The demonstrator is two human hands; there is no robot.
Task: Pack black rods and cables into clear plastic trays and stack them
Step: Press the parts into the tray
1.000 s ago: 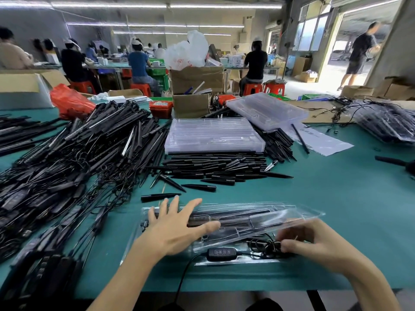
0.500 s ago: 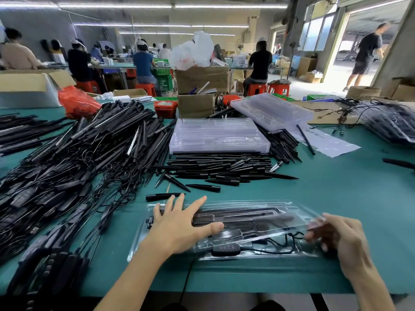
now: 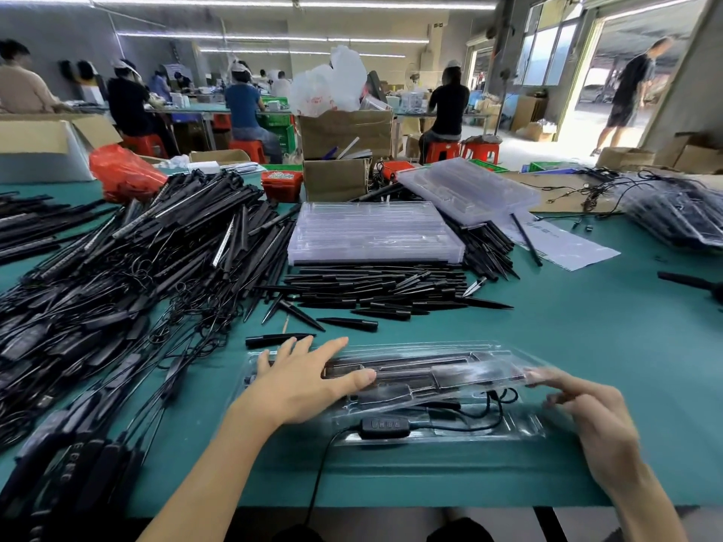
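Left hand flat on clear tray

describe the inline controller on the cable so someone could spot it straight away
On the green table, find the clear plastic tray lying nearest the person, between the two hands. Along its near edge sits a small black oblong controller with a row of buttons. Unlike the long black rods in that tray, it is short, with cable at both ends.

Left hand flat on clear tray — right hand perhaps touching.
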